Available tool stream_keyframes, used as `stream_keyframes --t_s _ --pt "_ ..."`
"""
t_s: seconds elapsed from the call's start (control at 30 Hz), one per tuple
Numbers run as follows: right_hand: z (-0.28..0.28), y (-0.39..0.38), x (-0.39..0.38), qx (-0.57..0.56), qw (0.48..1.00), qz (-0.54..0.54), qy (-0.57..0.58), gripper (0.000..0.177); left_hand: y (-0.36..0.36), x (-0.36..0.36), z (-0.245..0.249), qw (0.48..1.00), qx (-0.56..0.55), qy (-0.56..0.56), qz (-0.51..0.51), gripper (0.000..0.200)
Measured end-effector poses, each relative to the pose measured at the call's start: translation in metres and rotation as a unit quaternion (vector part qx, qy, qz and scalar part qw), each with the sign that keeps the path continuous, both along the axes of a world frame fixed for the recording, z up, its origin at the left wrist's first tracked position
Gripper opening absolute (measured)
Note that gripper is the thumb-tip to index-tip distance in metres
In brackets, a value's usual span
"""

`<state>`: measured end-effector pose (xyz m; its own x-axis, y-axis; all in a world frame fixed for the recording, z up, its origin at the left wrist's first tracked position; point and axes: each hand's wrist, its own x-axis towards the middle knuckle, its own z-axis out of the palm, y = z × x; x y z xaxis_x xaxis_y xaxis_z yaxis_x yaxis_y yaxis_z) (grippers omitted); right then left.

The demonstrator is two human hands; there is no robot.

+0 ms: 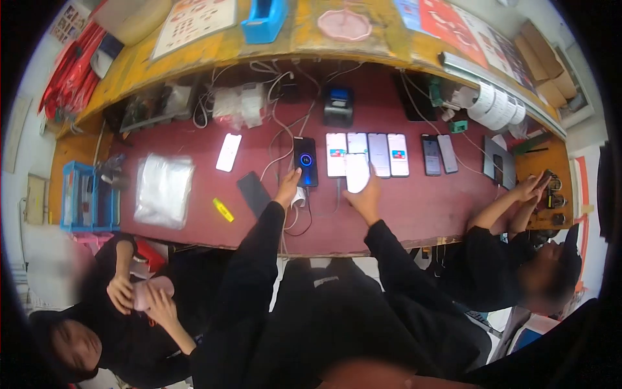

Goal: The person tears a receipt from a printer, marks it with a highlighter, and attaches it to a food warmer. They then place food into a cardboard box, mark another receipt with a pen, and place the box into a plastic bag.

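My right hand (367, 197) grips a smartphone (357, 172) with a bright white screen, held over a row of lit phones. My left hand (287, 188) is closed at the lower left edge of a dark smartphone (306, 155) that shows a blue charging ring. A dark cable runs from that phone's bottom end. Beside my left wrist lies a dark phone (253, 193), and a white charger (299, 197) sits partly behind the hand. In the row are a white-screened phone (335, 146), a greyish one (378, 154) and another lit one (398, 155).
On the red tabletop (214, 246) lie a yellow highlighter (223, 210), plastic sleeves (164, 191) and a lit phone (229, 152). A small black printer (338, 107) stands behind, among loose cables. People sit at both sides: one holds a pink object (153, 293), another's hands (532, 188) are at right.
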<state>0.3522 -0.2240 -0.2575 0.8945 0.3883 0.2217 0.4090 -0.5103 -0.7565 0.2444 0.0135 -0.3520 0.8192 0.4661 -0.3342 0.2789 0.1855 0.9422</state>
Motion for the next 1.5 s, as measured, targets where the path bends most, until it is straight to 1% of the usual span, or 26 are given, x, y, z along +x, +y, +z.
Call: stream_keyframes --t_s 0.07,0.1,0.2,0.27,0.3,0.33,0.4,0.5,0.57,0.67,0.73,0.77,0.8,0.87,0.93,1.03,1.1,1.13,1.17,1.2,1.23,1.27,1.37,1.43,1.47,1.5 --pt "-0.011 -0.054 0.039 -0.009 0.998 -0.037 -0.059 0.102 -0.005 0.032 -0.017 1.0 0.021 0.014 -0.006 0.044" --pt "-0.007 -0.078 0.059 -0.034 0.996 -0.063 -0.052 0.104 -0.002 0.048 -0.058 0.994 0.111 0.004 0.022 0.049" --pt "-0.01 -0.127 0.116 -0.098 0.986 -0.114 -0.065 0.107 -0.01 0.063 -0.02 0.938 0.316 0.14 -0.015 0.056" --pt "-0.021 -0.144 0.15 -0.13 0.982 -0.119 -0.073 0.108 -0.013 0.065 -0.012 0.912 0.385 0.143 -0.005 0.063" --pt "-0.026 -0.149 0.164 -0.144 0.981 -0.11 -0.069 0.109 -0.013 0.062 -0.022 0.878 0.469 0.083 0.04 0.059" --pt "-0.032 -0.152 0.176 -0.155 0.981 -0.1 -0.065 0.109 -0.015 0.056 -0.013 0.875 0.466 0.132 0.009 0.059" --pt "-0.042 -0.148 0.19 -0.185 0.975 -0.102 -0.071 0.11 -0.025 0.042 0.004 0.888 0.441 0.122 0.038 0.057" --pt "-0.052 -0.141 0.206 -0.195 0.976 -0.078 -0.051 0.108 -0.052 0.014 0.02 0.876 0.461 0.101 0.103 0.054" --pt "-0.06 -0.14 0.209 -0.186 0.978 -0.065 -0.07 0.102 -0.089 -0.013 0.047 0.893 0.42 0.048 0.152 0.05" --pt "-0.058 -0.141 0.211 -0.168 0.983 -0.076 -0.025 0.097 -0.142 -0.07 0.068 0.926 0.338 -0.008 0.171 0.044" --pt "-0.067 -0.152 0.218 -0.139 0.988 -0.057 0.026 0.092 -0.185 -0.113 0.073 0.923 0.304 -0.015 0.235 0.039" --pt "-0.082 -0.155 0.218 -0.169 0.979 -0.106 -0.034 0.088 -0.205 -0.138 0.067 0.936 0.251 0.002 0.248 0.036" --pt "-0.083 -0.159 0.209 -0.106 0.985 -0.066 -0.123 0.079 -0.219 -0.168 0.058 0.943 0.199 0.018 0.266 0.033" --pt "-0.046 -0.146 0.156 0.003 0.979 -0.026 -0.203 0.054 -0.249 -0.225 0.05 0.91 0.293 0.11 0.272 0.028" --pt "-0.005 -0.116 0.073 0.038 0.969 0.059 -0.237 0.043 -0.27 -0.274 0.052 0.893 0.278 0.173 0.31 0.026" --pt "-0.028 -0.077 -0.066 0.048 0.957 0.261 -0.118 0.032 -0.281 -0.341 0.061 0.873 0.152 0.14 0.442 0.025" --pt "-0.049 -0.054 -0.176 -0.027 0.913 0.406 -0.018 0.026 -0.287 -0.394 0.037 0.841 0.248 0.111 0.468 0.027" --pt "-0.053 -0.038 -0.233 0.054 0.863 0.499 0.057 0.019 -0.286 -0.42 0.029 0.825 0.296 0.096 0.473 0.027" --pt "-0.05 -0.029 -0.281 0.053 0.823 0.564 0.049 0.017 -0.288 -0.444 0.035 0.784 0.437 0.082 0.432 0.032" --pt "-0.046 -0.02 -0.325 0.051 0.779 0.624 0.041 0.015 -0.289 -0.467 0.057 0.828 0.314 0.028 0.464 0.036" --pt "-0.039 -0.013 -0.374 0.075 0.757 0.646 0.062 0.014 -0.29 -0.489 0.08 0.843 0.187 -0.025 0.503 0.041" --pt "-0.031 -0.008 -0.412 0.101 0.732 0.668 0.087 0.013 -0.296 -0.505 0.121 0.846 0.007 -0.08 0.528 0.044" --pt "-0.024 0.004 -0.497 0.077 0.668 0.738 0.055 0.012 -0.308 -0.555 0.178 0.778 0.109 -0.194 0.587 0.042" --pt "-0.027 0.008 -0.544 0.09 0.636 0.763 0.076 0.012 -0.316 -0.601 0.201 0.766 0.217 -0.178 0.579 0.034" --pt "-0.03 0.008 -0.563 0.09 0.619 0.775 0.086 0.012 -0.321 -0.618 0.216 0.752 0.261 -0.171 0.581 0.035" --pt "-0.03 0.008 -0.58 0.081 0.618 0.777 0.091 0.011 -0.324 -0.632 0.228 0.736 0.259 -0.218 0.586 0.042"
